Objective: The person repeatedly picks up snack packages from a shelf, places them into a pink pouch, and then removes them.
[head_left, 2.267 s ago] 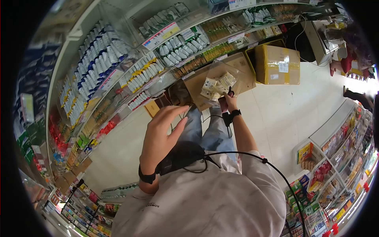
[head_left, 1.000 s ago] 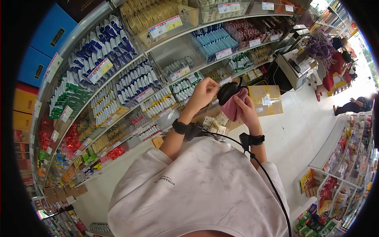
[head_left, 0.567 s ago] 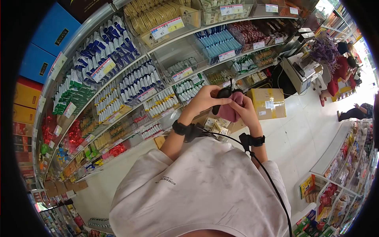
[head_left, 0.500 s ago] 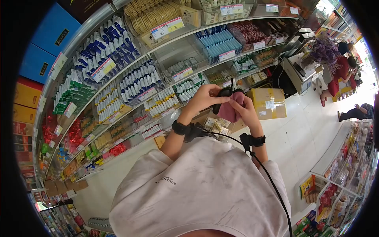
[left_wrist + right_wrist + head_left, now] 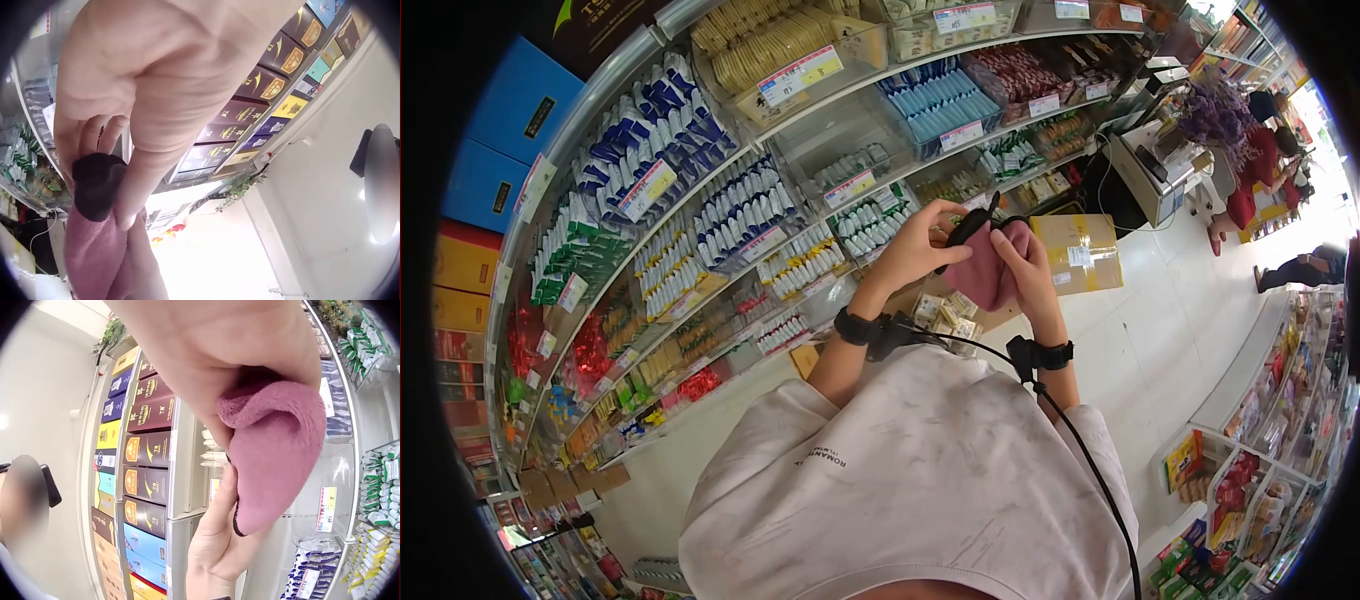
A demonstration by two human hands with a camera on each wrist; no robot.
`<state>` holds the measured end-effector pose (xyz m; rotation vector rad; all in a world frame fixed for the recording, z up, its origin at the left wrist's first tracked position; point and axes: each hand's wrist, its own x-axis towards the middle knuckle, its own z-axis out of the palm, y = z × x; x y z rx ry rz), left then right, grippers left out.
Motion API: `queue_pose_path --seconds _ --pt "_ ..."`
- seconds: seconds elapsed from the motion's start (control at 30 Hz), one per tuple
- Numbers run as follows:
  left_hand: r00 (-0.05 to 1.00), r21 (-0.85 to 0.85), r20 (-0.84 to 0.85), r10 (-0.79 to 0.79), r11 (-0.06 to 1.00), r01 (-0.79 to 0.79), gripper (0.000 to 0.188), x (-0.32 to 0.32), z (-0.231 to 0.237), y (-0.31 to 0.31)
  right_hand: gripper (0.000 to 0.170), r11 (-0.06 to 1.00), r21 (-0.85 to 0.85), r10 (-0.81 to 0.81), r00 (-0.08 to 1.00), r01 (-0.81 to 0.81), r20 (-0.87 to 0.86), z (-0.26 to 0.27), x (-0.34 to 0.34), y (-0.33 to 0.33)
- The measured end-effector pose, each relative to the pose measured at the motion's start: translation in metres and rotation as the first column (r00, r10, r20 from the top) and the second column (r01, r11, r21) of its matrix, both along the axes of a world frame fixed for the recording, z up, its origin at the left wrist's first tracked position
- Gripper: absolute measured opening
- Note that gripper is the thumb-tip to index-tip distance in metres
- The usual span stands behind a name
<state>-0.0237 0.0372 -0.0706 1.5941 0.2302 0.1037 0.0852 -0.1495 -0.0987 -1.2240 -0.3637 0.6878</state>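
Both hands are together before the shelves. My left hand (image 5: 913, 248) grips a black rounded object (image 5: 969, 229) with a thin tip rising from it; its kind I cannot tell. In the left wrist view the thumb and fingers hold that dark piece (image 5: 99, 187) against the cloth. A pink-purple fleecy cloth (image 5: 982, 272) hangs in folds between the hands, pinched by my right hand (image 5: 1030, 268). The right wrist view shows the cloth (image 5: 278, 462) bunched under the palm, a dark edging along one side, with the left hand (image 5: 215, 547) behind it.
Shelf bins (image 5: 880, 225) of small wrapped packets curve across the front and left. Below the hands lie cream-coloured packs (image 5: 945, 314). A taped cardboard box (image 5: 1075, 250) stands at the right, near a counter with a white machine (image 5: 1155, 180). Snack racks (image 5: 1260, 400) stand farther right.
My right hand has risen from the cream-coloured packs with the cloth, and my left hand has joined it on the black object. Over the last half second the cloth has spread wider.
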Motion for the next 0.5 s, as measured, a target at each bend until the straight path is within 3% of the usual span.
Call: queue_pose_path --seconds 0.13,0.3,0.5 --pt "0.991 0.004 0.119 0.066 0.998 -0.067 0.052 0.003 0.004 0.006 0.019 0.999 0.003 -0.037 0.998 0.037 0.051 0.006 0.003 -0.007" --pt "0.986 -0.050 0.109 0.126 0.991 -0.121 0.038 0.003 0.009 0.009 0.018 1.000 0.016 -0.010 0.999 0.010 0.040 0.003 0.008 -0.014" --pt "0.971 -0.031 0.187 0.151 0.988 -0.148 0.024 0.007 -0.018 0.016 0.018 0.997 0.053 -0.067 0.995 0.063 0.071 0.001 0.009 -0.012"
